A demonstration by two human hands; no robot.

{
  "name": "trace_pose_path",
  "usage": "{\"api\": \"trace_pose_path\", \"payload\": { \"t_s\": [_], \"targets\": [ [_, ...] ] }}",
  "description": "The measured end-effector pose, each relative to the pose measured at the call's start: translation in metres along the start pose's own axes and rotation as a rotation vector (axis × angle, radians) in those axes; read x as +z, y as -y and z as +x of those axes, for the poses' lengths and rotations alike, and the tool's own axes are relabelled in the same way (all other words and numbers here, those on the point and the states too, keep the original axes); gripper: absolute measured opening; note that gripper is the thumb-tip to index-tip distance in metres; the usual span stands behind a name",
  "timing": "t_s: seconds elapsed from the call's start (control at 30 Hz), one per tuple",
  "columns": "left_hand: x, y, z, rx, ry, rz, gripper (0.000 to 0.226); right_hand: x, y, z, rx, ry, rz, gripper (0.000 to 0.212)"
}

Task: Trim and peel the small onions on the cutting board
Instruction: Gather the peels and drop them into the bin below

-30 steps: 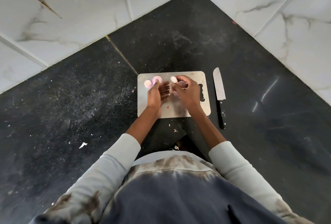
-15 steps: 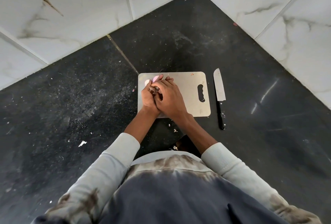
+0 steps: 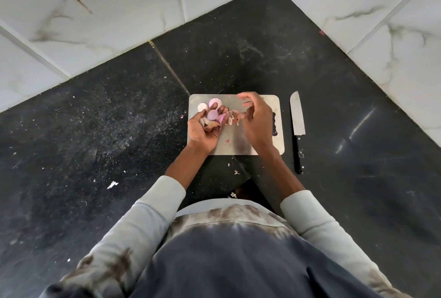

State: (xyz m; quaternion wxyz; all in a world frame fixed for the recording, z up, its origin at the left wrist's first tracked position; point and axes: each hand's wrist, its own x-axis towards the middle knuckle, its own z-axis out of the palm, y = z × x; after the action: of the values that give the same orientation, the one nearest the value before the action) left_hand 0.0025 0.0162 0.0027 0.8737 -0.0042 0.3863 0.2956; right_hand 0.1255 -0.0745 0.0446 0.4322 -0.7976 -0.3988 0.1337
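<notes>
Cutting board (image 3: pixel 253 147): pale, rectangular, rounded corners, flat on the dark surface, handle slot at its right edge. Two peeled pink-white small onions (image 3: pixel 210 105) lie at its far-left corner, side by side. Papery peel scraps (image 3: pixel 235 117) lie mid-board.

No text, label, brand, number or sign can be read anywhere on the things in view.
</notes>
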Motion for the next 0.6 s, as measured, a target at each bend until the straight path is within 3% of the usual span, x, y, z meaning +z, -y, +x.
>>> {"api": "trace_pose_path", "payload": {
  "t_s": [0.13, 0.23, 0.3, 0.4, 0.5, 0.6],
  "targets": [
    [-0.006, -0.007, 0.002, 0.016, -0.047, 0.014, 0.045, 0.009, -0.032, -0.005, 0.147, 0.121, -0.138, 0.032],
    [-0.003, -0.007, 0.0, 0.032, -0.054, 0.009, 0.042, 0.015, -0.048, -0.009, 0.164, 0.311, -0.282, 0.064],
    [-0.004, -0.007, -0.002, 0.041, -0.063, 0.001, 0.037, 0.022, -0.051, -0.012, 0.099, 0.34, -0.328, 0.085],
    [-0.005, -0.007, -0.005, 0.057, -0.088, 0.005, 0.034, 0.034, -0.049, -0.012, 0.015, 0.347, -0.349, 0.094],
    [-0.004, -0.007, -0.008, 0.071, -0.111, 0.017, 0.032, 0.044, -0.048, -0.013, -0.082, 0.338, -0.406, 0.08],
    [-0.004, -0.009, -0.01, 0.083, -0.126, 0.017, 0.031, 0.046, -0.048, -0.016, -0.124, 0.256, -0.392, 0.05]
  ]
}}
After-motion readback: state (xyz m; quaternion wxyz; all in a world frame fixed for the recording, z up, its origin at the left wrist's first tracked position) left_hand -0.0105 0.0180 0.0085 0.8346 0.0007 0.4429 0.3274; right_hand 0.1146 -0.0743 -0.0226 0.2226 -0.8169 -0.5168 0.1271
